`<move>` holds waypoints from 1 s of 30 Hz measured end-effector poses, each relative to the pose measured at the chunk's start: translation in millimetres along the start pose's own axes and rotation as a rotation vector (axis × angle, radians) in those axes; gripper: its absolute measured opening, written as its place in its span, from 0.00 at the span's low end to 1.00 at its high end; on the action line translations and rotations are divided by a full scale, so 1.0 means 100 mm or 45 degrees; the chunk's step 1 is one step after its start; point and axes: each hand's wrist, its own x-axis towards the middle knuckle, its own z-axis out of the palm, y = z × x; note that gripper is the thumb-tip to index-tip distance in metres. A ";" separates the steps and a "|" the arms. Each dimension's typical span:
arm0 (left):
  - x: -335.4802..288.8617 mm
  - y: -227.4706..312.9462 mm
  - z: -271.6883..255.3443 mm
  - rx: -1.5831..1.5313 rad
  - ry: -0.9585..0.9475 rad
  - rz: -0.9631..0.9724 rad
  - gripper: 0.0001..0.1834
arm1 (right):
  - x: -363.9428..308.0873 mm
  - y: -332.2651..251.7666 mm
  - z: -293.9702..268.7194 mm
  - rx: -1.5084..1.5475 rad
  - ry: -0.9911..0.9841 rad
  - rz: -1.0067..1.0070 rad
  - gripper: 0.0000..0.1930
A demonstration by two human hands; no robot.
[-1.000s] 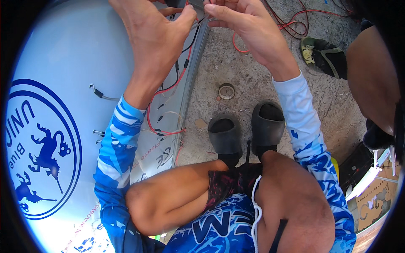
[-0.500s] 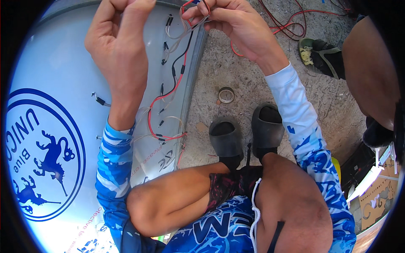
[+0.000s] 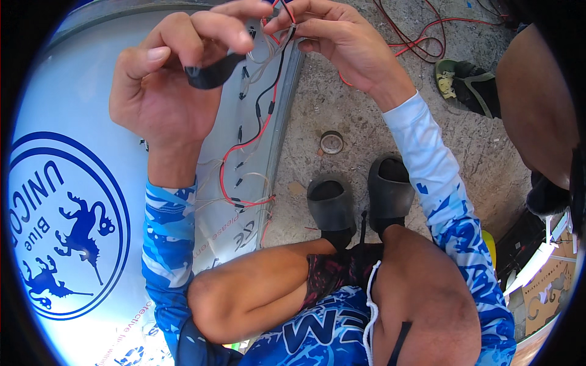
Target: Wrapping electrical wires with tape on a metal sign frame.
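A short strip of black electrical tape [image 3: 215, 73] hangs on the bent fingers of my left hand [image 3: 171, 91], its thumb raised and apart. The palm faces up, over the white panel [image 3: 162, 226]. My right hand [image 3: 345, 46] pinches red and black wires [image 3: 285, 46] between thumb and fingertips, near the top of the view and close to the left fingertips. From there the wires run down along the panel's right edge in a loose curve, with black taped joints. Several thin pale leads with dark ends lie beside them.
A tape roll [image 3: 331, 143] lies on the concrete floor [image 3: 360, 131] between the panel and my sandals [image 3: 330, 201]. Red cable [image 3: 421, 43] is coiled at the top right. Another person's sandaled foot [image 3: 467, 85] and leg are on the right. A cardboard box [image 3: 546, 293] sits at lower right.
My left hand has turned from back showing to palm up, bringing the black tape into view near the wires. My right hand stays on the wires, and the view has shifted slightly.
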 end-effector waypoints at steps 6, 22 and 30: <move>0.02 -0.02 0.04 -0.235 -0.036 -0.228 0.15 | -0.03 0.00 -0.03 0.024 0.100 0.058 0.11; 0.09 0.06 0.32 0.784 0.299 -0.611 0.12 | 0.01 0.04 0.03 -0.117 0.071 -0.061 0.12; 0.14 0.15 0.47 1.380 0.178 -0.721 0.14 | 0.00 -0.02 0.08 -0.167 0.274 -0.029 0.14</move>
